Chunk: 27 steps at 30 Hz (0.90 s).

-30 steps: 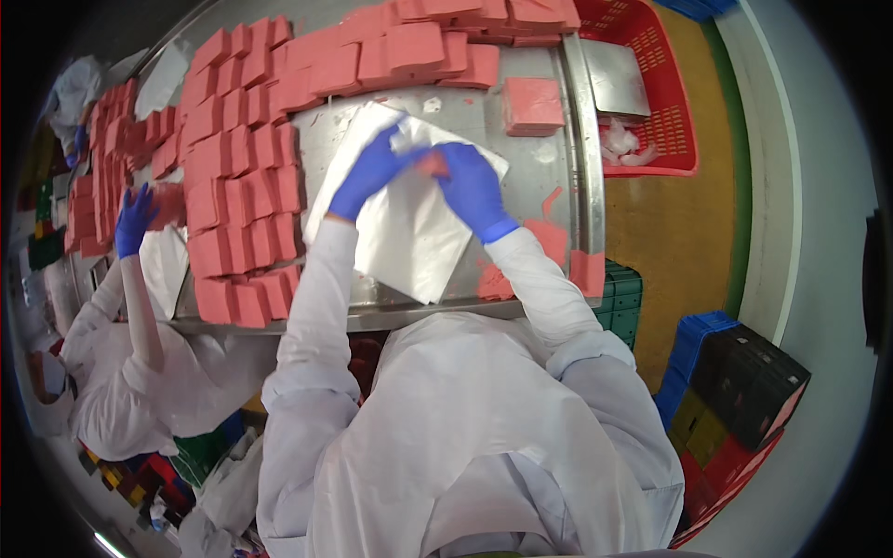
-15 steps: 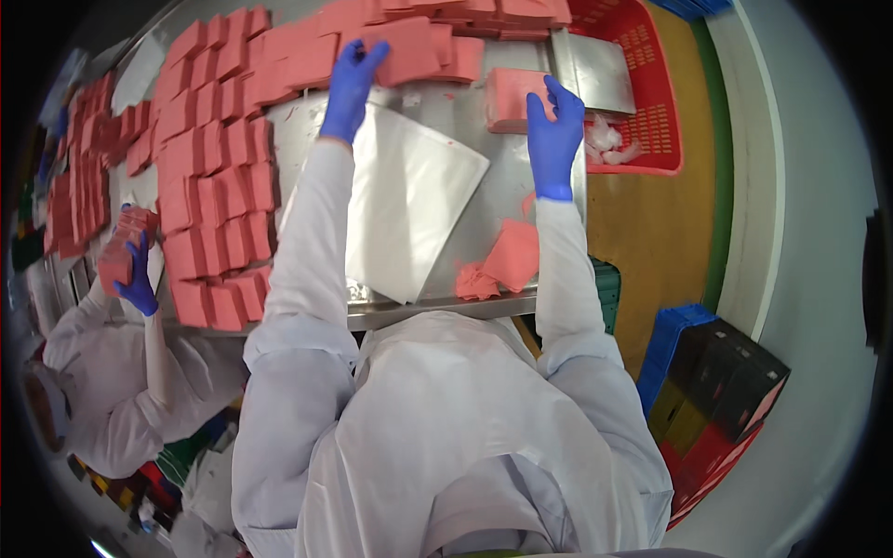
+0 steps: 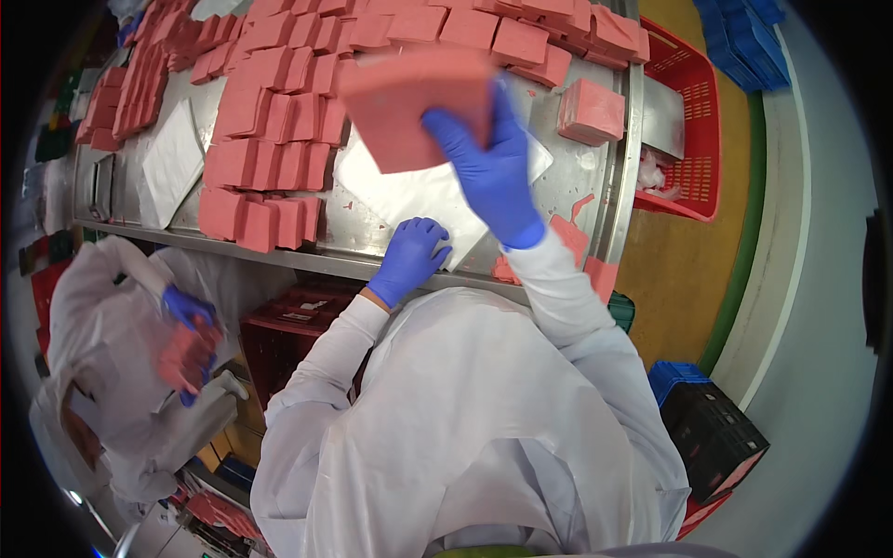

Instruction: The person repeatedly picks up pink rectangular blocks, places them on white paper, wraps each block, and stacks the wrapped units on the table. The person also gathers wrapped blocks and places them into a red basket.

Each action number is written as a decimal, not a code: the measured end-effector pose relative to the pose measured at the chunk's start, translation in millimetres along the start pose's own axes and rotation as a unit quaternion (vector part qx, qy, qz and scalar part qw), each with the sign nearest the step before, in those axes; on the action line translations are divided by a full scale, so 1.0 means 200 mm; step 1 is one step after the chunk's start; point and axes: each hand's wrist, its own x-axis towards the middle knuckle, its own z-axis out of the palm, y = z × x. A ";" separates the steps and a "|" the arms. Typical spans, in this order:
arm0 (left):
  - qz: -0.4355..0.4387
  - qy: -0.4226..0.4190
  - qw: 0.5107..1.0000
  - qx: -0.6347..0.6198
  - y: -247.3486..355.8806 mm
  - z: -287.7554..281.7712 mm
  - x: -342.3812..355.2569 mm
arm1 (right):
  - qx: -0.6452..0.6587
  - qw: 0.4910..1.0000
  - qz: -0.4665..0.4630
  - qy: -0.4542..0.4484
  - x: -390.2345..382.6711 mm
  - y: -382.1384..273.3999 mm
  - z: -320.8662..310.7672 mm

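My right hand grips a stack of square pink-red slices, raised over the table and smeared by motion. The thumb presses on the stack's near face, and the other fingers are partly hidden behind it. Below lies a pile of white plastic bags, flat on the metal table. At the near edge of the bags, my left hand rests with bent fingers on the plastic, its thumb apart from them. Another pink-red stack stands at the right. Loose pink-red pieces lie beside my right forearm.
Rows of pink-red stacks cover the table's left and far parts. A red basket stands past the right edge. At the left, a co-worker's gloved hands hold pink-red slices. A dark red crate sits below the table's front edge.
My left hand has moved from the far stacks down to the near edge of the bags. My right hand has left the right-hand stack and now holds a stack over the bags. The view has shifted.
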 end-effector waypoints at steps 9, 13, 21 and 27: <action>-0.100 0.128 0.956 -0.244 -0.01 -0.21 0.29 | -0.500 0.812 -0.020 -0.300 -0.63 0.72 -0.47; 0.089 -0.143 0.983 0.070 -0.24 -0.16 0.28 | -0.313 0.943 0.109 -0.041 -0.37 0.58 -0.55; -0.022 0.192 0.973 0.122 -0.18 0.02 0.55 | -0.571 0.761 0.102 -0.290 -0.49 0.72 -0.44; -0.068 0.150 0.977 0.133 -0.17 0.04 0.51 | -0.623 0.764 0.138 -0.101 -0.41 0.74 -0.63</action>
